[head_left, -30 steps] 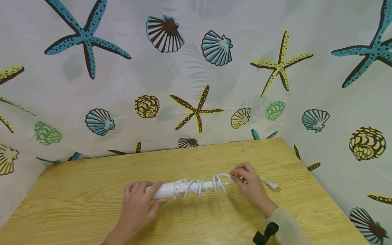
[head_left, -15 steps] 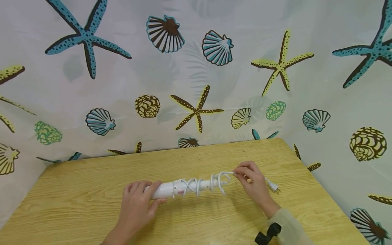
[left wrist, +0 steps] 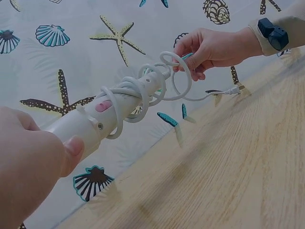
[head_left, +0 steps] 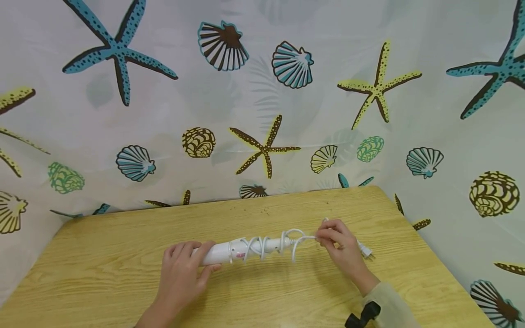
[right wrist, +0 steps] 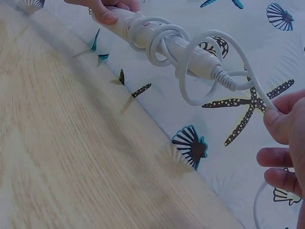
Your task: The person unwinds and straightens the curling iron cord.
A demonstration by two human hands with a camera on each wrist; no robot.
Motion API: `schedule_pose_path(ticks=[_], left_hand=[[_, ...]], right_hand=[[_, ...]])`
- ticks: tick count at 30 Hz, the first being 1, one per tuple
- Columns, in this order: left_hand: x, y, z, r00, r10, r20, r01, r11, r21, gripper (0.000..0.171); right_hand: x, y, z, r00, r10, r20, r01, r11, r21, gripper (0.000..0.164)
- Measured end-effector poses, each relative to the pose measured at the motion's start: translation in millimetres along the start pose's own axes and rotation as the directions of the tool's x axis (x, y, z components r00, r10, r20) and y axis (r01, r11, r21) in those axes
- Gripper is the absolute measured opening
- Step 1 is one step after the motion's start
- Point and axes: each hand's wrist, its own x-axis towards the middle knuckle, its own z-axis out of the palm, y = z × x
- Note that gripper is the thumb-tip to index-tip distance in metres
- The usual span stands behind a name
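In the head view, a white wand-shaped electric appliance, like a hair iron [head_left: 219, 253], lies crosswise above the table. My left hand [head_left: 183, 269] grips its thick left end, fingers over the top and thumb below. A pink switch [left wrist: 103, 106] shows on its body in the left wrist view. The white power cord [right wrist: 257, 86] winds loosely round the handle in several loops, with wide ones at the thin right end. My right hand [head_left: 343, 243] pinches the cord between thumb and fingers, just beyond that end. Past this hand the two-prong plug [head_left: 366, 251] hangs over the tabletop.
The wood-grain table [head_left: 123, 255] spans the lower view. Behind it and at the right hangs a white curtain [head_left: 164, 105] printed with starfish and shells. A black strap device [head_left: 362, 314] sits on my right sleeve.
My right hand has moved slightly right, still pinching the cord. The loops at the thin end have shifted and opened wider. My left hand keeps its grip, barely shifting left.
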Motion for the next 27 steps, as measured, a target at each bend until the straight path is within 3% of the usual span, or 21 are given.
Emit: schedule_pose_path(ticks=[5, 10, 17, 27], left_hand=[[0.4, -0.1, -0.6, 1.000, 0.001, -0.003, -0.001, 1.000, -0.001, 0.047], [-0.5, -0.4, -1.0, 1.000, -0.003, 0.006, 0.003, 1.000, 0.013, 0.047], [0.1, 0.3, -1.0, 1.000, -0.005, 0.009, 0.005, 1.000, 0.008, 0.048], [-1.2, -0.9, 0.2, 1.000, 0.012, -0.016, -0.012, 1.000, -0.003, 0.049]], right_hand=[[-1, -7, -1, 0.998, 0.053, 0.035, -0.052, 0.998, -0.031, 0.024], [-11, 3, 0, 0.987, 0.137, 0.088, -0.132, 0.990, -0.058, 0.018], [-25, 24, 1, 0.960, 0.255, 0.117, -0.233, 0.956, -0.176, 0.013], [-27, 28, 2, 0.924, 0.364, 0.116, -0.314, 0.897, -0.311, 0.012]])
